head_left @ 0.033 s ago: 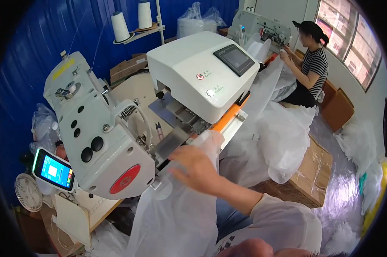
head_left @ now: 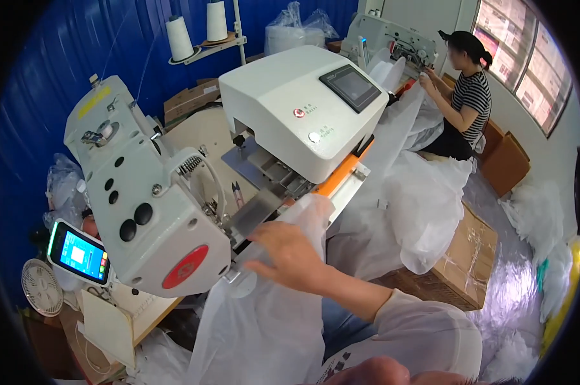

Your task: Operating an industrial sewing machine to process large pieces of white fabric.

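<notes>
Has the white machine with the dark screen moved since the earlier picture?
No, no visible shift: the white machine keeps its gap from the grey machine with the red oval.

Pale worktable (head_left: 208,131) under a white sewing machine (head_left: 145,202) and a boxy white device (head_left: 277,106)

Near fabric (head_left: 264,321) is white. Left sewing machine (head_left: 168,247) is pale grey with black caps (head_left: 143,214), red badge (head_left: 185,266). Boxy machine (head_left: 277,90) is white, its strip (head_left: 338,176) orange. Far shirt (head_left: 474,96) has black-and-white stripes. Wall (head_left: 33,135) is blue.
</notes>
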A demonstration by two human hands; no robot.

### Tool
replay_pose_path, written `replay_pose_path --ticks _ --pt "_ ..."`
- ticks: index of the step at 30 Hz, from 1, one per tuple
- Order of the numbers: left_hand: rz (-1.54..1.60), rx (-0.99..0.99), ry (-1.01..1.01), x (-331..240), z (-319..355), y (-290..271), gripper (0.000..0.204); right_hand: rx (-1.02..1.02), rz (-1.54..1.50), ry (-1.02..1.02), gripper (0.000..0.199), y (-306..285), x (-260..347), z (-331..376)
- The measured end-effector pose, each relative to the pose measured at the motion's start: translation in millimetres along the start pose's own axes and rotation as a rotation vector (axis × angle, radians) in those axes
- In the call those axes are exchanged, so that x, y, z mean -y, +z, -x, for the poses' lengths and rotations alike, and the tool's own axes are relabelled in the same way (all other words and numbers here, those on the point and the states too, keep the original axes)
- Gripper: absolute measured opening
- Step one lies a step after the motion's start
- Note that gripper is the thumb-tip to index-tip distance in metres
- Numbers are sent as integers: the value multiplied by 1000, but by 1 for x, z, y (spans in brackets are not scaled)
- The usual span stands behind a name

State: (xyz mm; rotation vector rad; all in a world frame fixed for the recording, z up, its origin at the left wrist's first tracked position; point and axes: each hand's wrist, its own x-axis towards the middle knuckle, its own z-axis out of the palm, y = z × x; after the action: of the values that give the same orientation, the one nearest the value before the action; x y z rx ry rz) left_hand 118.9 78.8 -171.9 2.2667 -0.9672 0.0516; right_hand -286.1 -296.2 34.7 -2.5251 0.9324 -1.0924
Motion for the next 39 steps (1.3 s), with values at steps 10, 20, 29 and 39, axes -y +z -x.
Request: replay_pose_path --ticks 10,20,29,39 --pt "275 64 145 27 18 1 10 362 -140 212 54 34 32 5" --pt "856 -1 -727 -158 35 -108 8 522 -549 351 7 -71 -46 45" --pt "-383 -273 110 -195 49 -103 25 -36 -135 72 13 -29 2 15" --pt "183 -15 -268 -250 29 -87 32 11 354 350 12 -49 -41 3"
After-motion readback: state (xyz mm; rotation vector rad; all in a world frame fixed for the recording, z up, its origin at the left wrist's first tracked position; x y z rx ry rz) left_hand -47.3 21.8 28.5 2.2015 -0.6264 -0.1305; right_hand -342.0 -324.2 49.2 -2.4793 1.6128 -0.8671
